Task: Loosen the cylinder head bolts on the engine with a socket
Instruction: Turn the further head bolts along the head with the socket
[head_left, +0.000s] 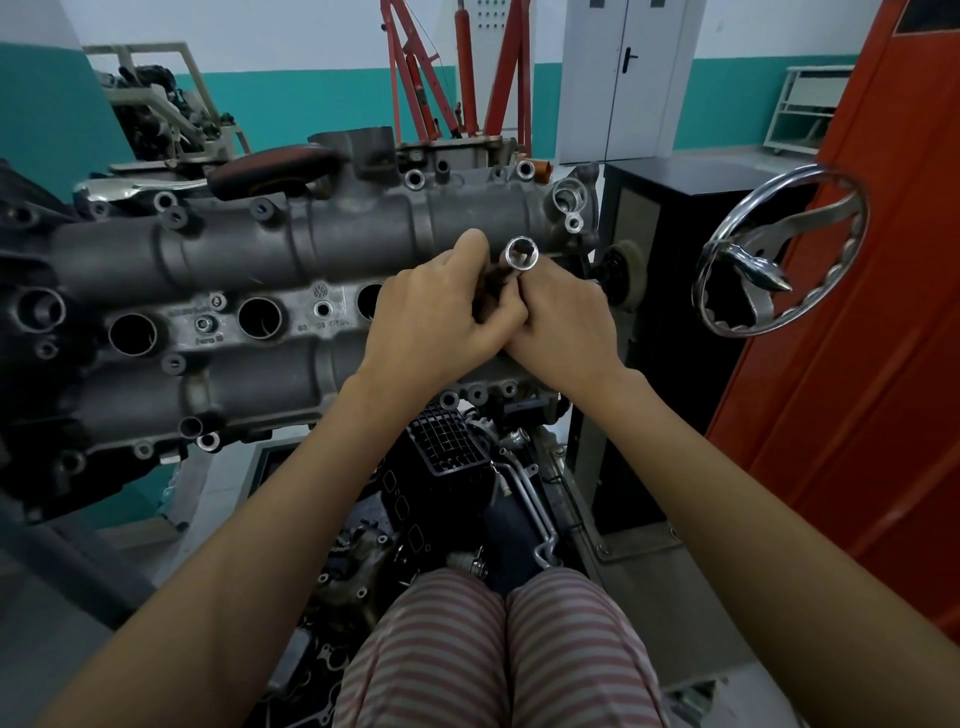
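Striped trousers nearest, both hands gripping socket together, over engine

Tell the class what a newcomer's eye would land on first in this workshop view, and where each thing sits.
First, the two hands meeting at centre: the left hand and right hand grip a socket tool, its shiny socket open end up, just above the fingers. Behind them the grey engine spreads across the left half. On the right, a chrome handwheel stands before an orange panel.

Left hand, right hand, fingers curled.
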